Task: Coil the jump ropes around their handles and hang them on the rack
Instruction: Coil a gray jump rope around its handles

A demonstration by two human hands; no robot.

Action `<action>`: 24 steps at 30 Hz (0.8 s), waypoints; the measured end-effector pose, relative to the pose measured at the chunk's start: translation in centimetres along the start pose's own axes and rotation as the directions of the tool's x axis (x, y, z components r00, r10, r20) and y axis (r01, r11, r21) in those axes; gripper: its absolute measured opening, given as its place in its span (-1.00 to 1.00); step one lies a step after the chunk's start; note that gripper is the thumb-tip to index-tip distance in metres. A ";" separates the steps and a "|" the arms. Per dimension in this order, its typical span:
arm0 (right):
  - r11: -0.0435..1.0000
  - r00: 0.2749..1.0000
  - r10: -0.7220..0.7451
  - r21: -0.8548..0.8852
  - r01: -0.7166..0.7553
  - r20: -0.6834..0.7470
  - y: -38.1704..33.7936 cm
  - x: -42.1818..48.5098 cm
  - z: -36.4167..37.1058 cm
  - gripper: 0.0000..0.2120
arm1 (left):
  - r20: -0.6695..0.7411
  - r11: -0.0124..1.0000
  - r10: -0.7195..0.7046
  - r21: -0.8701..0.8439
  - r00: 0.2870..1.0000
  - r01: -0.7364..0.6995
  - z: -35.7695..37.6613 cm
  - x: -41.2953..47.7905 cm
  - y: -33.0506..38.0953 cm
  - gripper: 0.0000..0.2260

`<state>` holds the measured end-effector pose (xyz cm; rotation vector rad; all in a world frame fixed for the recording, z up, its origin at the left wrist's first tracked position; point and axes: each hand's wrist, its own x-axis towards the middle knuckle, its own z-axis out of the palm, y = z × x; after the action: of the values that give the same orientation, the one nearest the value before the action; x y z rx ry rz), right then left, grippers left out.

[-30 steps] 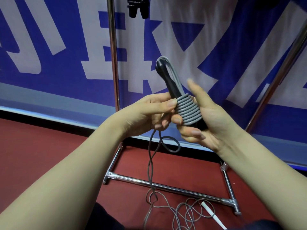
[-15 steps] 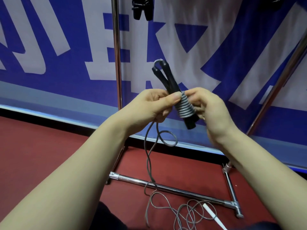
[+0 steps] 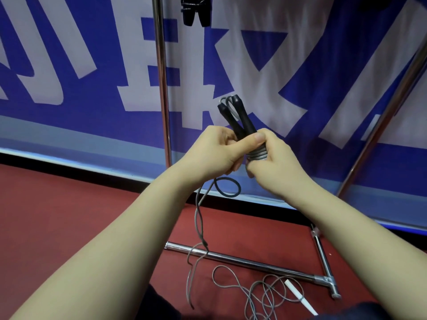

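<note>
Handles [image 3: 238,116] are up in front of the rack [image 3: 161,88]: right grip [image 3: 277,165] curls round the gray coil [image 3: 258,155], left grip [image 3: 215,153] pinches the handles just above it. Risk: if either grip eases, the turns may spring open, esp. w/ the loose rope [image 3: 198,215] hanging down to the floor [image 3: 69,227].

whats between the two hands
The pair of black handles, wound with grey rope coils, gripped between left hand and right hand, in the head view.
</note>
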<state>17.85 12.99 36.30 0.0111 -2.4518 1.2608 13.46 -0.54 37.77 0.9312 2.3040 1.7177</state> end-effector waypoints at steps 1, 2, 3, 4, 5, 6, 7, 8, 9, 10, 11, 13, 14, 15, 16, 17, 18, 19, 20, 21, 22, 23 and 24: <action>0.999 1.000 0.010 0.049 -0.009 -0.016 -0.1 0.1 0.1 -0.67 | 0.005 1.000 0.011 -0.002 1.000 -0.011 -0.1 0.0 0.1 -0.67; 0.995 1.000 0.019 0.096 -0.018 -0.015 -0.1 0.3 0.0 -0.67 | 0.026 1.000 0.027 -0.011 0.999 -0.026 -0.3 0.1 0.2 -0.70; 0.990 1.000 0.030 0.140 -0.028 -0.008 -0.2 0.4 -0.1 -0.67 | 0.070 0.998 0.050 -0.031 0.996 -0.048 -0.6 0.0 0.2 -0.75; 0.983 0.999 0.035 0.182 -0.035 0.004 -0.2 0.5 -0.3 -0.63 | 0.126 0.996 0.075 -0.061 0.989 -0.068 -0.9 0.0 0.2 -0.80; 0.974 0.999 0.037 0.225 -0.041 0.018 -0.2 0.6 -0.5 -0.57 | 0.186 0.992 0.094 -0.096 0.978 -0.077 -1.2 0.0 0.1 -0.84; 0.964 0.999 0.040 0.263 -0.047 0.034 -0.1 0.6 -0.7 -0.52 | 0.241 0.989 0.107 -0.128 0.965 -0.078 -1.5 -0.1 0.0 -0.85; 0.953 0.998 0.044 0.296 -0.057 0.051 0.0 0.6 -0.8 -0.49 | 0.287 0.986 0.114 -0.149 0.951 -0.073 -1.8 -0.1 -0.1 -0.84; 0.944 0.996 0.051 0.322 -0.072 0.073 0.1 0.6 -0.9 -0.47 | 0.321 0.986 0.116 -0.150 0.940 -0.071 -2.1 -0.2 -0.2 -0.82; 0.935 0.993 0.061 0.342 -0.091 0.099 0.2 0.6 -0.9 -0.45 | 0.340 0.989 0.116 -0.123 0.933 -0.078 -2.4 -0.2 -0.2 -0.82; 0.927 0.989 0.069 0.359 -0.111 0.127 0.3 0.6 -1.0 -0.43 | 0.345 0.993 0.112 -0.072 0.932 -0.093 -2.7 -0.2 -0.1 -0.84; 0.920 0.985 0.076 0.371 -0.130 0.155 0.4 0.6 -1.2 -0.40 | 0.340 0.994 0.110 -0.010 0.934 -0.113 -2.9 -0.2 -0.1 -0.86; 0.902 0.973 0.089 0.398 -0.169 0.212 0.4 0.5 -1.4 -0.36 | 0.317 0.985 0.118 0.081 0.941 -0.151 -3.2 -0.2 -0.1 -0.86; 0.883 0.965 0.097 0.426 -0.196 0.242 0.3 0.5 -1.5 -0.37 | 0.302 0.981 0.130 0.102 0.944 -0.167 -3.1 -0.3 0.0 -0.86; 0.857 0.957 0.102 0.464 -0.223 0.272 0.2 0.3 -1.6 -0.39 | 0.289 0.978 0.143 0.107 0.947 -0.180 -3.0 -0.3 0.0 -0.87; 0.821 0.948 0.101 0.512 -0.252 0.303 0.1 0.2 -1.8 -0.44 | 0.279 0.976 0.155 0.104 0.948 -0.190 -2.9 -0.3 0.0 -0.88; 0.776 0.937 0.097 0.565 -0.282 0.335 0.0 0.0 -1.9 -0.51 | 0.269 0.976 0.164 0.094 0.949 -0.195 -2.8 -0.3 0.0 -0.88; 0.724 0.927 0.092 0.614 -0.313 0.364 -0.3 -0.1 -2.0 -0.61 | 0.256 0.976 0.170 0.086 0.951 -0.198 -2.7 -0.3 0.0 -0.88; 0.676 0.915 0.086 0.651 -0.345 0.395 -0.5 -0.2 -2.0 -0.71 | 0.244 0.976 0.177 0.080 0.954 -0.201 -2.5 -0.3 0.0 -0.87; 0.636 0.903 0.089 0.673 -0.377 0.421 -0.6 -0.2 -2.0 -0.72 | 0.230 0.976 0.180 0.081 0.956 -0.203 -2.5 -0.3 0.0 -0.85; 0.611 0.894 0.098 0.683 -0.400 0.437 -0.6 -0.2 -1.9 -0.64 | 0.214 0.975 0.182 0.086 0.960 -0.205 -2.4 -0.4 -0.1 -0.82; 0.595 0.890 0.111 0.688 -0.416 0.442 -0.6 -0.2 -1.8 -0.55 | 0.199 0.975 0.182 0.093 0.963 -0.203 -2.3 -0.4 -0.2 -0.80; 0.585 0.888 0.131 0.688 -0.428 0.441 -0.6 -0.1 -1.7 -0.51 | 0.188 0.973 0.182 0.106 0.965 -0.205 -2.2 -0.4 -0.3 -0.79; 0.580 0.884 0.156 0.684 -0.443 0.441 -0.6 -0.1 -1.6 -0.51 | 0.180 0.972 0.183 0.115 0.966 -0.206 -2.1 -0.4 -0.3 -0.79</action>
<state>18.56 13.86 37.57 0.0352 -1.9721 2.5960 12.73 -2.61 38.11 1.3146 2.3042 1.4970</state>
